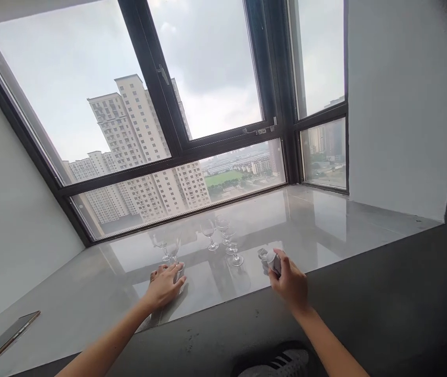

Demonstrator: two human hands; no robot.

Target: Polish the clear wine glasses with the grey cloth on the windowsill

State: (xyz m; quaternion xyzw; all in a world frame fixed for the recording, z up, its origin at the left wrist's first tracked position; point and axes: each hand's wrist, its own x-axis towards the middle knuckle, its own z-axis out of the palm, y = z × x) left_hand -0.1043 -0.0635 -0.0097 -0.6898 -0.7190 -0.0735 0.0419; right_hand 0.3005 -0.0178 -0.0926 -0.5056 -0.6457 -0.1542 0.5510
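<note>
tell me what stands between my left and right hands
In the head view, a cluster of clear stemmed glasses stands on the glossy ledge between your left hand and right hand, set slightly back toward the window.

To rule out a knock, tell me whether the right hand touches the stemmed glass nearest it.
Apart. The head view shows a strip of glossy windowsill between the right hand and that stemmed glass.

Left hand (165, 288) is held palm-down, thumb set apart; right hand (292, 284) is turned inward, fingers curled toward thumb.
</note>
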